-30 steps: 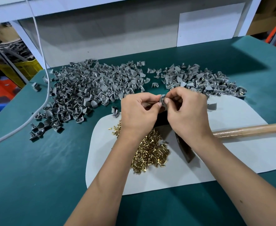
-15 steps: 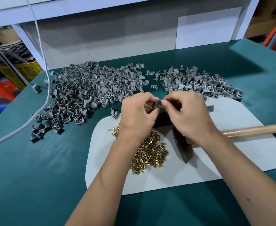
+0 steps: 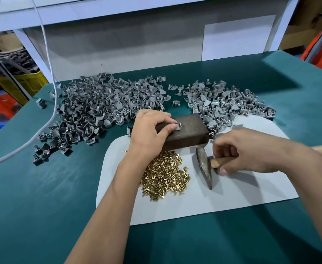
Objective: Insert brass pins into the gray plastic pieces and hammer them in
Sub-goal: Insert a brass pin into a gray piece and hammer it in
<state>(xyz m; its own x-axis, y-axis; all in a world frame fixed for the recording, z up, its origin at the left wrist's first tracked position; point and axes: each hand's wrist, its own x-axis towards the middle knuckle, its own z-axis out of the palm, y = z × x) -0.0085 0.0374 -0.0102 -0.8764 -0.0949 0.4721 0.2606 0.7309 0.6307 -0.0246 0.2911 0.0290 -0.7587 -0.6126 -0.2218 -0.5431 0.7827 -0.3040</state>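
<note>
Fingers of the left hand (image 3: 150,128) pinch a gray plastic piece (image 3: 178,127) on the steel block (image 3: 186,130), right hand (image 3: 251,151) curling round the hammer (image 3: 205,166) beside heaped brass pins (image 3: 165,176).

Your right hand (image 3: 251,151) is motion-blurred, so its grip on the hammer (image 3: 205,164) handle is hard to read, and it covers the handle's middle. The handle's end runs off the right edge. Your left hand (image 3: 150,130) hides most of the small gray piece (image 3: 178,127) on the dark block (image 3: 186,130); no pin can be made out in it.
</note>
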